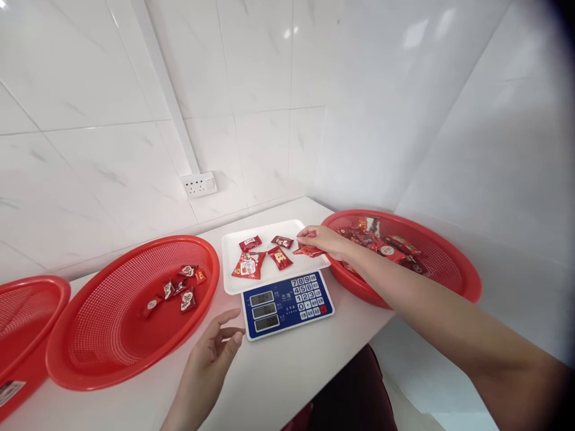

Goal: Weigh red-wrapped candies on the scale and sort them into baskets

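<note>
A digital scale with a blue keypad panel carries a white tray. Several red wrapped snack packets lie on the tray, among them a larger packet at its left and a smaller one near its middle. My right hand reaches over the tray's right end, its fingers closed on a red snack packet that they partly cover. Left of the scale's display, my left hand hovers with thumb and fingers apart, holding nothing.
On the right stands a red mesh basket heaped with wrapped packets, under my right forearm. A second red basket at the left has several packets in it. Part of another red basket shows at the far left. A tiled wall with a socket backs the white table.
</note>
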Tool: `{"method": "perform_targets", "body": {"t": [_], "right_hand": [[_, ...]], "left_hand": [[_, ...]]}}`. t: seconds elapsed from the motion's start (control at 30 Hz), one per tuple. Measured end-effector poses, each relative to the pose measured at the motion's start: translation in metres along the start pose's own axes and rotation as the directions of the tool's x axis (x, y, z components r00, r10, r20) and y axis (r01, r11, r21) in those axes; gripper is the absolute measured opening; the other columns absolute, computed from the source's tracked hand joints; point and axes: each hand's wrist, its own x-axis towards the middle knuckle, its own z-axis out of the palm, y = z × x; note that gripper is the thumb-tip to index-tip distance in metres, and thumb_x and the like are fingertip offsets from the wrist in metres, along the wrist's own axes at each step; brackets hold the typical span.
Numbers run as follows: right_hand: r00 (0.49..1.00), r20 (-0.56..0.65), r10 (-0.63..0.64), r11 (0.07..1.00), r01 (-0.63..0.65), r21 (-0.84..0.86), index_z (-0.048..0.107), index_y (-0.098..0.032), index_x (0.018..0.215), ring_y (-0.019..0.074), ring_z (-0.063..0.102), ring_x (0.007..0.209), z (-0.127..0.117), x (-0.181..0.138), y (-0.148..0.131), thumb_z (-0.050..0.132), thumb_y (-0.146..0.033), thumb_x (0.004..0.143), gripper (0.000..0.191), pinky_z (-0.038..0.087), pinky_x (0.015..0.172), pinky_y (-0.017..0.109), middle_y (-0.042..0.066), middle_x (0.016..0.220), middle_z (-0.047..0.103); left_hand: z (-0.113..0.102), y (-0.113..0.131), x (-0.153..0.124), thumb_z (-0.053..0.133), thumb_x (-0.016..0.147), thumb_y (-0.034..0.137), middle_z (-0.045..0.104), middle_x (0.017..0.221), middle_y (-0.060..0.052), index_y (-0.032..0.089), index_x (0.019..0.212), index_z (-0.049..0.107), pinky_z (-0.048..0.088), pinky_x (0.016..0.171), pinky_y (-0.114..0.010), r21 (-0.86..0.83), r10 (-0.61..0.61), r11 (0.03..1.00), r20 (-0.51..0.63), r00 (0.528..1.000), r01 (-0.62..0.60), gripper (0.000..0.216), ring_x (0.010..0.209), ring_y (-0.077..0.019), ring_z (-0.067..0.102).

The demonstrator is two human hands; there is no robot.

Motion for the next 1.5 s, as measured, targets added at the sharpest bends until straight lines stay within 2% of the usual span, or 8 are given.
{"method": "perform_targets", "body": {"t": [0.13,0.23,0.4,0.6,0.9,1.13,1.27,1.5], "right_hand": [[0.993,-0.108,-0.047,0.998,0.042,-0.049,0.063,-0.017,0.08,0.0128,0.063,0.072,-0.016,-0.007,0.012,0.069,-0.021,0.073,0.01,0.051,0.072,0.027,0.003,0.075,0.066],[0.982,-0.171,-0.082,0.99,0.061,-0.126,0.063,-0.018,0.084,0.0158,0.064,0.078,-0.02,-0.007,0.021,0.066,-0.023,0.074,0.011,0.051,0.077,0.031,0.004,0.079,0.065],[0.964,-0.233,-0.126,0.974,0.076,-0.211,0.062,-0.017,0.09,0.0174,0.062,0.085,-0.011,-0.004,0.022,0.063,-0.022,0.076,0.015,0.05,0.082,0.033,0.006,0.09,0.065],[0.971,-0.224,-0.082,0.99,0.054,-0.13,0.055,-0.018,0.109,0.0135,0.063,0.076,0.001,0.002,0.018,0.051,-0.018,0.083,0.027,0.055,0.072,0.029,0.007,0.101,0.06],[0.939,-0.238,-0.25,0.943,0.18,-0.28,0.045,-0.024,0.123,0.0144,0.065,0.073,0.002,-0.007,0.013,0.049,-0.021,0.083,0.04,0.055,0.066,0.03,0.007,0.111,0.059],[0.932,-0.034,-0.361,0.792,0.287,-0.539,0.058,-0.021,0.098,0.0201,0.061,0.094,0.019,-0.018,0.007,0.052,-0.022,0.082,0.018,0.048,0.083,0.037,0.004,0.101,0.066],[0.936,0.004,-0.352,0.763,0.29,-0.577,0.06,-0.022,0.104,0.0207,0.061,0.096,0.025,-0.017,0.004,0.05,-0.022,0.083,0.023,0.047,0.085,0.038,0.004,0.106,0.065],[0.923,-0.021,-0.385,0.753,0.301,-0.585,0.053,-0.017,0.122,0.022,0.052,0.113,0.03,-0.012,0.004,0.05,-0.024,0.083,0.04,0.04,0.098,0.04,0.008,0.127,0.054]], "left_hand": [[0.016,-0.02,-0.008,0.055,0.08,0.039,0.069,0.09,-0.006,0.023,0.103,0.062,0.053,0.073,-0.034,0.173,0.041,0.984,0.002,0.999,-0.04,0.029,0.084,-0.0221,0.065],[0.033,-0.038,-0.015,0.053,0.082,0.033,0.069,0.093,-0.006,0.025,0.099,0.063,0.054,0.071,-0.032,0.253,0.165,0.953,0.035,0.986,-0.168,0.022,0.083,-0.0205,0.065],[0.055,-0.061,-0.026,0.049,0.084,0.023,0.067,0.106,-0.008,0.024,0.105,0.063,0.053,0.084,-0.03,0.374,0.378,0.812,0.248,0.892,-0.448,0.025,0.097,-0.02,0.063],[0.063,-0.074,-0.034,0.052,0.082,0.023,0.066,0.112,-0.008,0.024,0.11,0.061,0.053,0.087,-0.03,0.446,0.422,0.688,0.397,0.815,-0.573,0.029,0.1,-0.0201,0.062],[0.066,-0.085,-0.028,0.056,0.081,0.021,0.067,0.107,-0.007,0.022,0.105,0.061,0.054,0.083,-0.033,0.436,0.461,0.655,0.416,0.784,-0.617,0.025,0.096,-0.0194,0.063],[0.066,-0.086,-0.027,0.056,0.08,0.019,0.065,0.109,-0.006,0.022,0.106,0.06,0.051,0.087,-0.033,0.421,0.36,0.735,0.422,0.832,-0.531,0.027,0.099,-0.0189,0.06],[0.066,-0.085,-0.027,0.056,0.08,0.019,0.065,0.11,-0.006,0.022,0.106,0.061,0.05,0.088,-0.033,0.419,0.328,0.753,0.428,0.842,-0.507,0.026,0.1,-0.019,0.06],[0.066,-0.083,-0.026,0.056,0.08,0.019,0.065,0.11,-0.005,0.022,0.105,0.062,0.049,0.091,-0.032,0.408,0.271,0.796,0.422,0.865,-0.448,0.026,0.101,-0.0184,0.059]]}}
